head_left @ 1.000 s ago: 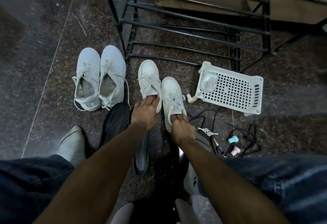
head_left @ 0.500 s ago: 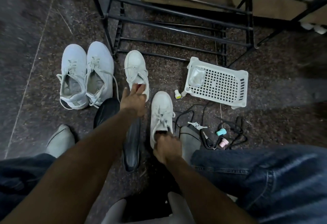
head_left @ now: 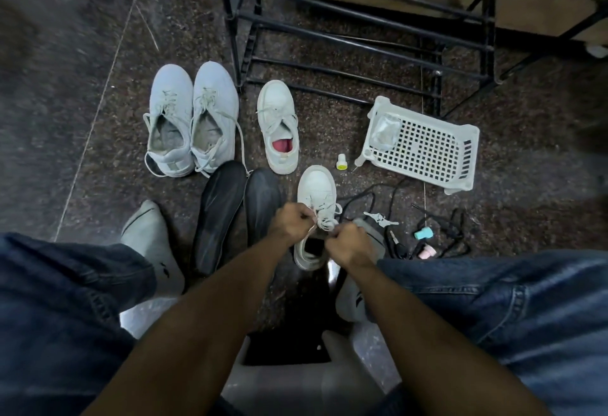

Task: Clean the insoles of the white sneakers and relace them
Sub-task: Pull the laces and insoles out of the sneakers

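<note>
A small white sneaker (head_left: 316,190) lies on the dark floor between my knees, toe pointing away. My left hand (head_left: 291,224) and my right hand (head_left: 345,246) are both over its tongue, fingers curled, each pinching part of its white lace (head_left: 324,220). The heel opening shows dark below my hands. Its partner, a white sneaker with a pink insole (head_left: 279,127), stands apart further away, laced, with no hand on it.
A pair of pale grey sneakers (head_left: 192,119) stands at the left, a pair of black shoes (head_left: 237,211) beside my left arm. A white perforated basket (head_left: 424,146), black laces (head_left: 450,234), small bottle caps and a black metal rack (head_left: 362,40) lie right and ahead.
My left hand left the far sneaker with the pink insole and came to the near sneaker. Both hands now pinch its lace; the near sneaker was pulled closer to me.
</note>
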